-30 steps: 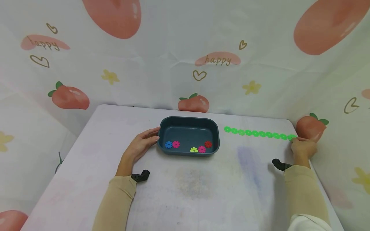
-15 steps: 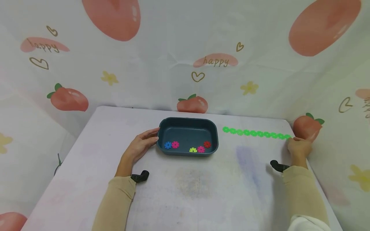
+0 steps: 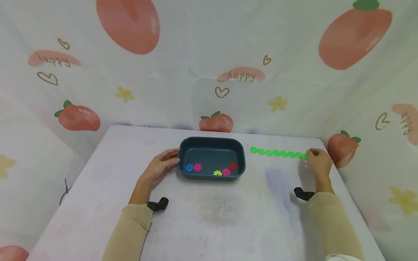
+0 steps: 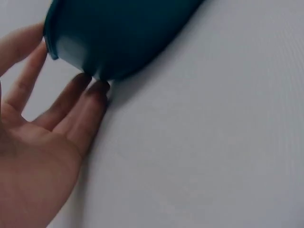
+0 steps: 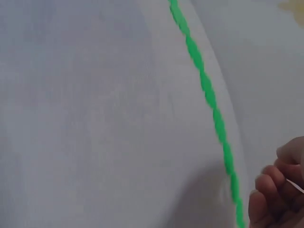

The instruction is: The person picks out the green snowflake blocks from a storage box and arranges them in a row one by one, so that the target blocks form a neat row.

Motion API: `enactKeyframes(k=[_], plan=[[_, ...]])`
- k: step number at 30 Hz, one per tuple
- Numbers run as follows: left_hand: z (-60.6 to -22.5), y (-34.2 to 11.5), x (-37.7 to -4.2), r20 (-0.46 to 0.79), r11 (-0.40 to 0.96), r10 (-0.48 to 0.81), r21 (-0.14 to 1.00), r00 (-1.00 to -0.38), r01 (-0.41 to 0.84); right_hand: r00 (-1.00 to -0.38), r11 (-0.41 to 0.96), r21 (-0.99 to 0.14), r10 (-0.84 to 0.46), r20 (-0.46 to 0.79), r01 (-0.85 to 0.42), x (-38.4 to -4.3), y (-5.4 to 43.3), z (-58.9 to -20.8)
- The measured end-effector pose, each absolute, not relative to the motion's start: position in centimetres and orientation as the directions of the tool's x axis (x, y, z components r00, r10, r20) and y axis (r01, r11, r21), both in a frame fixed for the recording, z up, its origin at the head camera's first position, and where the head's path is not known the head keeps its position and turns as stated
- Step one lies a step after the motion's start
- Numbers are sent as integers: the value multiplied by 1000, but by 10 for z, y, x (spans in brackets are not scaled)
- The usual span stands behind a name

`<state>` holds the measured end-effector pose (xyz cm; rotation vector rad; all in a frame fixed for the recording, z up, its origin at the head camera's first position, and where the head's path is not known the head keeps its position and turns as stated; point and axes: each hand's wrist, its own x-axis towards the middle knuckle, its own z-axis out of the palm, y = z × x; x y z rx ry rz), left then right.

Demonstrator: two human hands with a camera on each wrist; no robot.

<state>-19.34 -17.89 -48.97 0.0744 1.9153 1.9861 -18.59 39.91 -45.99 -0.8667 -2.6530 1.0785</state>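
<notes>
My left hand (image 3: 160,168) rests its fairly straight fingers against the left end of a dark teal tray (image 3: 212,178). In the left wrist view, the fingertips (image 4: 99,88) meet the tray's outer wall (image 4: 123,42). A chain of bright green notched discs (image 3: 276,153) lies in a row to the tray's right. My right hand (image 3: 320,165) hovers over the chain's right end and hides it. Its fingers are loosely curled, and the right wrist view shows them (image 5: 266,187) beside the green chain (image 5: 209,95), with nothing visible between them.
Inside the tray lie loose notched discs: a blue one (image 3: 189,168), two pink ones (image 3: 197,167), a yellow-green one (image 3: 217,173) and a red one (image 3: 233,166). A patterned cloth (image 3: 189,87) hangs behind the white table (image 3: 215,232).
My right hand has moved left from the chain's far right end, with its fingers lifting over the chain. My left hand stays at the tray. The head view has tilted slightly up.
</notes>
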Motion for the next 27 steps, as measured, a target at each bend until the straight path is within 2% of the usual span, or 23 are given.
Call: enactKeyframes(k=[5,13,19,27], plan=[[-475,-177,-199,-197,106,285,979,-938,-174,-874,610,-705,485,-30,363,-199,372,-445],[-429,-169,-210,-138,382,199,922,-970,-53,-914,686,-716,364,180,132,-214,322,-423],[-396,-156,-218,40,564,155,817,-987,122,-905,745,-663,235,355,-67,-221,288,-415],[-379,-127,-221,290,701,104,657,-951,277,-875,827,-527,94,475,-197,-220,249,-410]])
